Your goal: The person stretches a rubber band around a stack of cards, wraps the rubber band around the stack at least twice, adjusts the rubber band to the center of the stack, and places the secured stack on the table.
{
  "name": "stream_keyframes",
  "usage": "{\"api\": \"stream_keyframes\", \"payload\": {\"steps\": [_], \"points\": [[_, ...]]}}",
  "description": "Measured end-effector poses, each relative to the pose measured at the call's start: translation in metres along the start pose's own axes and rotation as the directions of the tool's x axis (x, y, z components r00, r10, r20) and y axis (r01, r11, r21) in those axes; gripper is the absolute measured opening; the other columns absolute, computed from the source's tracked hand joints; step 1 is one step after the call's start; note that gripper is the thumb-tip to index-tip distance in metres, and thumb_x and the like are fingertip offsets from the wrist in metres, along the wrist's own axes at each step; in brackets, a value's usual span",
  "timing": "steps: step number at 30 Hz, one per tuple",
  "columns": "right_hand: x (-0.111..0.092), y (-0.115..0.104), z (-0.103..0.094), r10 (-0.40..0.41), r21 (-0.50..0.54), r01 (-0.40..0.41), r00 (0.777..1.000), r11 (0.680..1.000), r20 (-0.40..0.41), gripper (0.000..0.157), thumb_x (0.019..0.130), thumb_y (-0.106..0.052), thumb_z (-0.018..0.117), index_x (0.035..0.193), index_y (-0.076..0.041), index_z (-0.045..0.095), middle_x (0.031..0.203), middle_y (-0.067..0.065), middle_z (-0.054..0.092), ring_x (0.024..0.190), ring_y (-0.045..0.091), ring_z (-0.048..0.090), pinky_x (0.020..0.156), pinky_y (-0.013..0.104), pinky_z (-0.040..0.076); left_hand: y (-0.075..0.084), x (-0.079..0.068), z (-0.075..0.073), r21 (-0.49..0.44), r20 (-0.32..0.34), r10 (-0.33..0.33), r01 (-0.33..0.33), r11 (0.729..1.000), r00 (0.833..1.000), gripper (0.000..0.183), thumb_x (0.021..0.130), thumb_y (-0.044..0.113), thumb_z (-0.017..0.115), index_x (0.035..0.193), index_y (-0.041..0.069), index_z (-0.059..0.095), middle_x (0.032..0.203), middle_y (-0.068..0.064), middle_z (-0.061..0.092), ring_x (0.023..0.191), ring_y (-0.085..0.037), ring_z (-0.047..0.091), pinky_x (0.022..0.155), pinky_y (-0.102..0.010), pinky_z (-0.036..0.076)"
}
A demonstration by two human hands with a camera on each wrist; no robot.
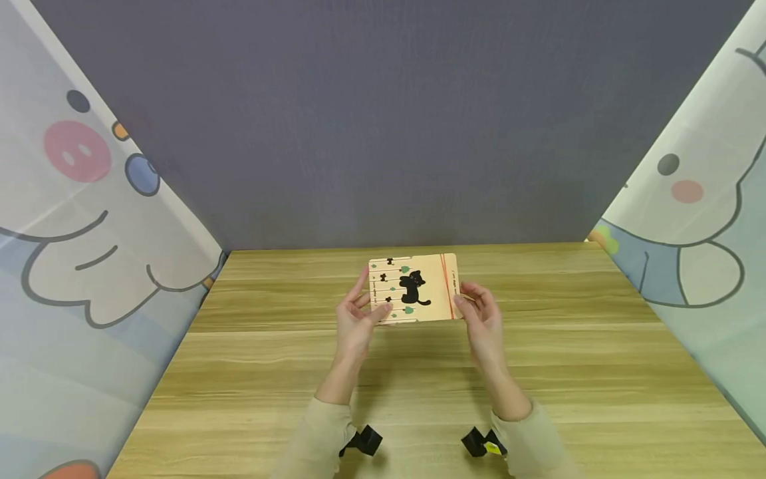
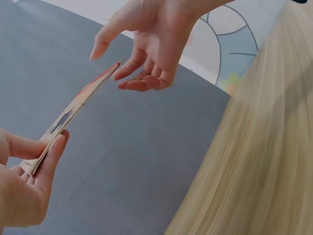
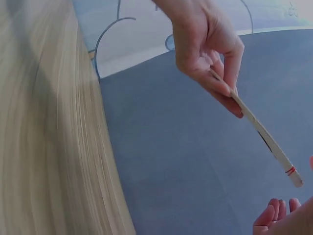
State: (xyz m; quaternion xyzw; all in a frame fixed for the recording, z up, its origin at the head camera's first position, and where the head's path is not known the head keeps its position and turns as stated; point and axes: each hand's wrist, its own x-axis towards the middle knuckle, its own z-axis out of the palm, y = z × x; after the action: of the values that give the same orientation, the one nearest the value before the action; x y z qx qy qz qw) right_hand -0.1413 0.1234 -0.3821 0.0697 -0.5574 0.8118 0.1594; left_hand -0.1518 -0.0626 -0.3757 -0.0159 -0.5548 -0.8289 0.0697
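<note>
A small cream notebook (image 1: pixel 439 286) with a black cat on its cover is held up in front of me over the table. My left hand (image 1: pixel 356 322) pinches its left end, thumb (image 2: pixel 29 147) on the cover and fingers behind. Thin red cord (image 3: pixel 291 170) runs around the notebook near its right end. At that end is my right hand (image 1: pixel 483 322), its thumb overlapping the edge in the head view. From the left wrist view, the right thumb and fingers (image 2: pixel 139 84) stand spread around the notebook's end without gripping it.
Below lies a wood-grain table (image 1: pixel 257 372), with a dark grey panel (image 1: pixel 407 133) rising behind it. Cartoon-printed curtains (image 1: pixel 78 266) hang at both sides. Black wrist mounts (image 1: pixel 365 440) sit by the light sleeves (image 1: pixel 317 436).
</note>
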Motion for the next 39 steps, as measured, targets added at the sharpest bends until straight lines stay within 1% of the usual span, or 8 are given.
{"api": "stream_keyframes", "payload": {"steps": [5,10,13,17,24,30,33,39], "points": [[0.000,0.021,-0.013,0.089,0.127,-0.095,0.995,0.987,0.053,0.027,0.083,-0.019,0.062,0.104,-0.003,0.053,0.094,0.001,0.053,0.078,0.008,0.049,0.063,0.017,0.044,0.002,0.004,0.000,0.023,-0.032,0.007,-0.006,1.000,0.999,0.077,0.068,-0.020,0.059,0.131,0.021,0.043,0.125,-0.017,0.049,0.040,-0.002,0.040,0.063,-0.020,0.055],[-0.008,0.001,-0.003,0.229,0.114,-0.229,0.973,0.967,0.019,0.014,0.086,-0.022,0.058,0.094,-0.011,0.056,0.085,-0.003,0.055,0.079,0.011,0.052,0.064,0.020,0.044,0.004,0.009,0.000,0.007,-0.026,0.033,-0.032,0.999,0.999,0.076,0.069,-0.020,0.059,0.131,0.019,0.043,0.131,-0.012,0.043,0.043,-0.003,0.045,0.069,-0.024,0.055],[-0.009,-0.002,0.000,0.294,0.109,-0.292,0.956,0.950,-0.004,0.006,0.089,-0.017,0.054,0.086,-0.012,0.057,0.081,-0.002,0.056,0.079,0.014,0.053,0.065,0.022,0.045,0.005,0.010,0.000,-0.013,-0.025,0.044,-0.045,0.999,0.999,0.075,0.068,-0.021,0.058,0.130,0.018,0.044,0.122,-0.017,0.051,0.042,-0.004,0.046,0.069,-0.026,0.055],[-0.010,-0.005,0.003,0.344,0.119,-0.338,0.939,0.933,-0.027,0.016,0.090,-0.010,0.052,0.076,-0.013,0.061,0.077,-0.001,0.060,0.076,0.012,0.055,0.063,0.022,0.045,0.005,0.010,0.000,-0.019,-0.032,0.050,-0.051,0.999,0.998,0.074,0.068,-0.021,0.058,0.129,0.018,0.046,0.107,-0.022,0.058,0.039,-0.005,0.045,0.067,-0.026,0.055],[-0.009,0.007,0.001,0.296,0.098,-0.290,0.954,0.952,-0.051,0.013,0.084,-0.015,0.061,0.073,-0.015,0.068,0.073,-0.002,0.065,0.068,0.010,0.058,0.060,0.023,0.049,0.005,0.008,0.002,-0.014,-0.023,0.056,-0.056,0.998,0.998,0.075,0.068,-0.022,0.058,0.132,0.015,0.042,0.121,-0.019,0.051,0.039,-0.004,0.043,0.064,-0.023,0.055],[0.003,0.062,-0.031,0.189,0.201,-0.205,0.977,0.958,0.095,0.012,0.084,-0.009,0.060,0.087,-0.001,0.069,0.081,0.009,0.067,0.070,0.017,0.063,0.063,0.031,0.055,0.001,0.005,0.002,-0.030,-0.029,0.073,-0.074,0.997,0.997,0.077,0.068,-0.023,0.056,0.132,0.016,0.042,0.120,-0.022,0.051,0.037,-0.003,0.039,0.056,-0.019,0.055],[0.000,0.060,-0.030,0.221,0.138,-0.231,0.972,0.963,0.084,0.016,0.083,-0.012,0.062,0.090,0.000,0.068,0.083,0.011,0.068,0.072,0.020,0.065,0.069,0.040,0.055,-0.002,0.003,0.002,-0.022,-0.024,0.081,-0.081,0.996,0.996,0.076,0.068,-0.022,0.057,0.132,0.015,0.042,0.119,-0.024,0.051,0.036,-0.002,0.036,0.052,-0.016,0.053],[0.004,0.102,-0.052,0.271,0.116,-0.285,0.954,0.951,0.126,0.022,0.085,-0.016,0.059,0.100,0.000,0.065,0.091,0.013,0.066,0.081,0.027,0.064,0.077,0.049,0.051,-0.007,0.001,0.003,-0.006,-0.017,0.106,-0.106,0.994,0.994,0.075,0.068,-0.021,0.058,0.133,0.013,0.041,0.108,-0.028,0.056,0.034,-0.001,0.031,0.045,-0.013,0.049]]}}
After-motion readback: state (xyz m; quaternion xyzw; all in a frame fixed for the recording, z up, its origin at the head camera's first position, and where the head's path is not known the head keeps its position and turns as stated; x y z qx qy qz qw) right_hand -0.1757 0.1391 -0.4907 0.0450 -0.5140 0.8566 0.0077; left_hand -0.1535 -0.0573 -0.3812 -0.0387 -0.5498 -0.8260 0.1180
